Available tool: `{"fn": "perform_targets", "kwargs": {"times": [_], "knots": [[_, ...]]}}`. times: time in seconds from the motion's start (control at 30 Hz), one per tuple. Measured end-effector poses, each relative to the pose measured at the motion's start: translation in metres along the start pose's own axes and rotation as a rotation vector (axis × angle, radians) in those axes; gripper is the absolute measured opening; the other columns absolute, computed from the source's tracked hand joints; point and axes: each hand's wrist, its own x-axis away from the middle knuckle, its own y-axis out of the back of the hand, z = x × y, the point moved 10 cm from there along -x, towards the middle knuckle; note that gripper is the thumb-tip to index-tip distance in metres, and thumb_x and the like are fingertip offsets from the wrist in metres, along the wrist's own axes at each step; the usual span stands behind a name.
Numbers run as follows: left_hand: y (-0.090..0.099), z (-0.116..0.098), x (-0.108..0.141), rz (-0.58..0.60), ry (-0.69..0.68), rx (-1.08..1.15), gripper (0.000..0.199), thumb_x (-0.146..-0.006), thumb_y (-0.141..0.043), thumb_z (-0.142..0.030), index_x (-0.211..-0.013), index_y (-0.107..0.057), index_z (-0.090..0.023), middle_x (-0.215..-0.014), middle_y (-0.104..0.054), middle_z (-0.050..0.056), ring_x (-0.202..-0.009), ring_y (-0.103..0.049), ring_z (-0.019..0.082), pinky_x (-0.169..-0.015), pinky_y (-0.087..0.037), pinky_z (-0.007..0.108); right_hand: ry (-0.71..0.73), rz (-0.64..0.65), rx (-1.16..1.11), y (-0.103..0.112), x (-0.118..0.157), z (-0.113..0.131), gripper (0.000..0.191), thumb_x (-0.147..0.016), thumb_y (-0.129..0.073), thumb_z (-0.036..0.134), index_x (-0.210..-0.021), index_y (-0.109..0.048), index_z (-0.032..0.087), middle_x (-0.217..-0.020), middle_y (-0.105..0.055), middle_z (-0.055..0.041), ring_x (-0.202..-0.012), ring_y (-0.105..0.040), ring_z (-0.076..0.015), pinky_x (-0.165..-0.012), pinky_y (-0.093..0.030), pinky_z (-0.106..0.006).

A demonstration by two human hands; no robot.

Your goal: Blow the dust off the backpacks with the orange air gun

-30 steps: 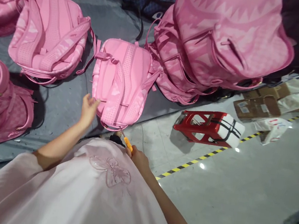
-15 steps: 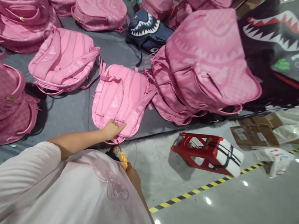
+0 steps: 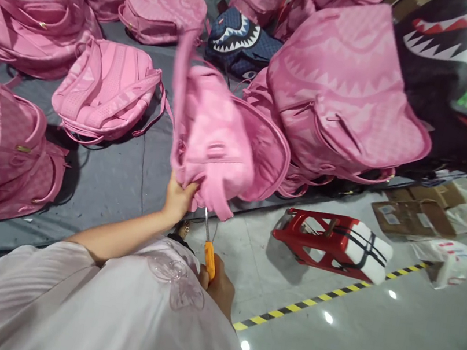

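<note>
A pink backpack (image 3: 226, 133) is tipped up at the edge of the grey-covered surface, smeared a little by motion, with one flap hanging out to the right. My left hand (image 3: 180, 195) is closed on its near lower edge. One strap rises blurred on the left, and another hangs toward me. Below the bag, my right hand (image 3: 217, 282) holds an orange-handled tool (image 3: 209, 260) with a thin metal shaft. The shaft points up at the bag's underside; whether its tip touches the fabric I cannot tell.
Several pink backpacks (image 3: 110, 89) lie around on the grey cover (image 3: 124, 173), plus a blue shark-mouth backpack (image 3: 239, 44). To the right, a red stool with a white padded top (image 3: 333, 242) lies on the floor near yellow-black tape (image 3: 306, 300), with flattened cardboard (image 3: 412, 213) beyond.
The pink backpack lay flat, straps up; now my left hand has lifted and turned it over to the right. My right hand has come forward with the orange-handled tool, toward the bag.
</note>
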Motion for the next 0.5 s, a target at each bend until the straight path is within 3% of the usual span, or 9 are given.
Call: {"fn": "perform_targets", "kwargs": {"times": [0.07, 0.13, 0.2, 0.23, 0.3, 0.37, 0.4, 0.43, 0.5], "knots": [[0.015, 0.045, 0.026, 0.032, 0.238, 0.008, 0.042, -0.075, -0.070, -0.048, -0.106, -0.064, -0.020, -0.099, -0.070, 0.005, -0.093, -0.065, 0.021, -0.085, -0.053, 0.035, -0.016, 0.075, -0.009, -0.008, -0.002, -0.008, 0.050, -0.095, -0.029, 0.047, -0.125, -0.057, 0.018, -0.070, -0.065, -0.0055, -0.062, -0.061, -0.0225, -0.058, -0.040, -0.028], [0.020, 0.082, 0.061, 0.263, 0.464, -0.089, 0.042, -0.073, -0.072, -0.054, -0.096, -0.067, -0.019, -0.085, -0.070, 0.005, -0.080, -0.066, 0.020, -0.077, -0.055, 0.037, -0.058, 0.166, 0.012, -0.020, -0.008, -0.020, 0.047, -0.097, -0.030, 0.048, -0.123, -0.057, 0.021, -0.072, -0.066, -0.0044, -0.063, -0.062, -0.0221, -0.057, -0.038, -0.027], [0.021, 0.095, 0.092, 0.575, 0.551, -0.218, 0.039, -0.071, -0.075, -0.053, -0.090, -0.070, -0.019, -0.080, -0.071, 0.007, -0.077, -0.067, 0.022, -0.076, -0.055, 0.040, -0.129, 0.272, 0.061, -0.035, -0.014, -0.035, 0.044, -0.099, -0.031, 0.049, -0.120, -0.057, 0.022, -0.075, -0.067, -0.0045, -0.068, -0.065, -0.0220, -0.057, -0.037, -0.026], [0.022, 0.089, 0.099, 0.700, 0.492, -0.304, 0.037, -0.072, -0.075, -0.051, -0.092, -0.072, -0.020, -0.085, -0.073, 0.009, -0.082, -0.068, 0.024, -0.081, -0.055, 0.042, -0.160, 0.321, 0.086, -0.043, -0.017, -0.042, 0.042, -0.099, -0.032, 0.049, -0.118, -0.057, 0.021, -0.078, -0.069, -0.0053, -0.071, -0.066, -0.0221, -0.057, -0.037, -0.025], [0.025, 0.064, 0.089, 0.809, 0.193, -0.557, 0.044, -0.075, -0.075, -0.046, -0.112, -0.072, -0.021, -0.117, -0.070, 0.014, -0.112, -0.063, 0.031, -0.100, -0.048, 0.048, -0.196, 0.384, 0.116, -0.054, -0.022, -0.053, 0.040, -0.100, -0.033, 0.047, -0.116, -0.057, 0.019, -0.085, -0.070, -0.0078, -0.077, -0.067, -0.0223, -0.059, -0.037, -0.025], [0.022, 0.043, 0.066, 0.814, -0.148, -0.891, 0.074, -0.074, -0.078, -0.040, -0.141, -0.053, -0.022, -0.153, -0.043, 0.017, -0.143, -0.035, 0.037, -0.116, -0.027, 0.056, -0.197, 0.390, 0.100, -0.059, -0.026, -0.059, 0.040, -0.101, -0.031, 0.045, -0.115, -0.057, 0.018, -0.088, -0.070, -0.0092, -0.079, -0.067, -0.0223, -0.060, -0.038, -0.026], [0.019, 0.041, 0.052, 0.780, -0.259, -1.038, 0.089, -0.070, -0.081, -0.035, -0.149, -0.042, -0.021, -0.160, -0.027, 0.018, -0.149, -0.019, 0.039, -0.119, -0.018, 0.059, -0.190, 0.378, 0.076, -0.059, -0.028, -0.061, 0.040, -0.102, -0.029, 0.044, -0.115, -0.057, 0.018, -0.088, -0.070, -0.0092, -0.079, -0.067, -0.0222, -0.061, -0.038, -0.026], [0.016, 0.044, 0.037, 0.759, -0.323, -1.155, 0.099, -0.067, -0.082, -0.030, -0.153, -0.035, -0.019, -0.163, -0.017, 0.020, -0.151, -0.010, 0.041, -0.119, -0.012, 0.061, -0.188, 0.361, 0.042, -0.058, -0.030, -0.062, 0.042, -0.102, -0.027, 0.044, -0.113, -0.058, 0.019, -0.087, -0.070, -0.0088, -0.078, -0.067, -0.0221, -0.061, -0.039, -0.027], [0.006, 0.054, 0.010, 0.722, -0.369, -1.274, 0.097, -0.067, -0.076, -0.016, -0.153, -0.034, -0.017, -0.163, -0.017, 0.021, -0.151, -0.009, 0.041, -0.119, -0.012, 0.060, -0.177, 0.326, -0.064, -0.054, -0.032, -0.063, 0.044, -0.101, -0.024, 0.046, -0.108, -0.059, 0.019, -0.081, -0.068, -0.0072, -0.074, -0.066, -0.0214, -0.062, -0.041, -0.027]]}}
